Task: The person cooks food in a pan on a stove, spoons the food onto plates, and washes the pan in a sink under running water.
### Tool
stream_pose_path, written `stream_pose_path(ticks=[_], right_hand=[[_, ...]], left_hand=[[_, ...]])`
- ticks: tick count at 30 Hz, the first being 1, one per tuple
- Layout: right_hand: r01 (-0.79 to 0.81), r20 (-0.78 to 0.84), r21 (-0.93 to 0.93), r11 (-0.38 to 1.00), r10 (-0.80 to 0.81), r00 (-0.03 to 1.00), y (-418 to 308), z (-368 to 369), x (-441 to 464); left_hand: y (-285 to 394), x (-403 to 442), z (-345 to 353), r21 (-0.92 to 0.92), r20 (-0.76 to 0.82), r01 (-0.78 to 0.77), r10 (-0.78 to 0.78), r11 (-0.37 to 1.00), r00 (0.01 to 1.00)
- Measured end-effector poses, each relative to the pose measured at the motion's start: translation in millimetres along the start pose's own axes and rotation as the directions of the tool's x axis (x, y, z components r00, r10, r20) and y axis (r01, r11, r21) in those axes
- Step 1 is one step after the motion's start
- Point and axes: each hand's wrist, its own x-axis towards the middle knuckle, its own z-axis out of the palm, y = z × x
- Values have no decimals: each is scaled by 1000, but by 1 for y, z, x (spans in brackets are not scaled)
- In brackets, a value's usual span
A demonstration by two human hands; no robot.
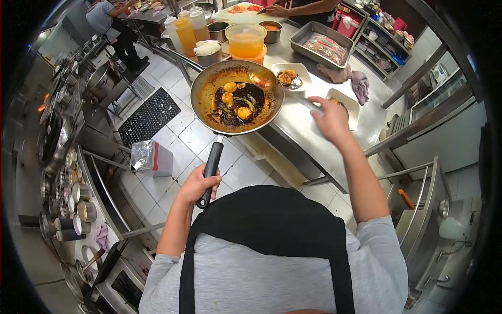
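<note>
My left hand point(197, 184) is wrapped round the black handle of a frying pan point(206, 89), held out over the counter's edge. Dark sauce coats the pan, with several orange, shrimp-like pieces point(244, 112) in it. In my right hand point(332, 123) is the handle of a metal spoon point(309, 103); its bowl appears to be over the pan's right side, slightly blurred. Just right of the pan sits a white square bowl point(306, 78) with similar orange pieces and sauce. A second white bowl point(351, 109) lies partly hidden behind my right hand, with some dark food showing.
Squeeze bottles point(185, 34), a tub of orange liquid point(246, 39) and a metal tray point(340, 52) of bagged food stand behind the pan. A cloth point(360, 86) lies at right. Another person's hand point(277, 10) is across the counter. A bin point(157, 159) stands on the floor.
</note>
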Motion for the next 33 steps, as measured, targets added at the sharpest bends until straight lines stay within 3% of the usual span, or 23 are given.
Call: stream_pose_path(ticks=[2,5,8,9,12,14,19,23,28,29,30,33], right_hand=[[67,-36,-127,990,-72,997,-15,21,-3],[31,35,-157,987,-26,999,-24,40,-12],[-90,134,23,996,86,987,-25,34,-13],[-94,150,170,981,69,986,-19,38,-8],[-324,322,298,898,225,920,-6,34,-4],[-163,175,317,934,111,978,8,41,-7],[-392,316,540,745,252,915,6,13,-4],[-435,341,656,617,271,900,6,-8,0],[-405,253,719,564,331,909,25,-13,18],[-384,225,725,571,331,916,43,-2,26],[-359,159,657,663,343,926,51,9,32],[-332,19,359,872,349,937,76,31,49]], left_hand=[[2,0,-3,5,14,-9,9,1000,1000],[-1,-3,-3,-13,31,-11,12,1000,999],[-5,-1,-3,-7,37,-8,8,1000,999],[-6,-1,-7,4,40,-6,6,1000,999],[-4,-2,-7,15,45,-20,19,1000,999],[-8,0,-8,-11,33,-27,27,1000,999],[-5,4,-13,-7,46,-14,14,1000,999],[-6,6,-15,-38,70,1,1,999,998],[-7,10,-16,-44,70,-8,11,999,998],[-8,9,-17,-48,70,7,-3,999,998],[-9,9,-19,-51,70,14,-10,999,998],[-4,10,-16,-56,64,16,-13,998,998]])
